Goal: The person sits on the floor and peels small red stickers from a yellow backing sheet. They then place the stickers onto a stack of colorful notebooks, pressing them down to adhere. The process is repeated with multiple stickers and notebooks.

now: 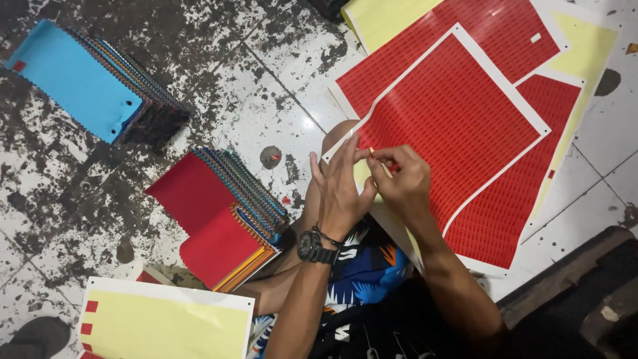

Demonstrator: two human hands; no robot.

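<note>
My left hand (340, 189) and my right hand (399, 181) meet over my knee, fingertips almost touching. The left hand is spread narrow, its fingers pointing up and away from me, resting against the near corner of the top red sticker sheet (452, 126). My right hand is pinched shut on a small red sticker (393, 167), held between thumb and forefinger just beside the left fingertips. I wear a black wristwatch (314, 247) on the left wrist.

The top sheet lies under and beyond both hands, tilted across my lap, and a second red sheet (525, 173) lies beneath it, stretching off to the right of my right hand. A pale yellow backing sheet (385, 20) shows far beyond the hands.

To the left of my left hand, near it on the floor (252, 80), sits a stack of fabric swatches with a red one on top (212, 219). Farther left and beyond, well apart, is another stack topped with a blue swatch (76, 80). Nearer to me, left of my left forearm, lies a yellow sheet (173, 322) with a few red stickers along its left edge.
</note>
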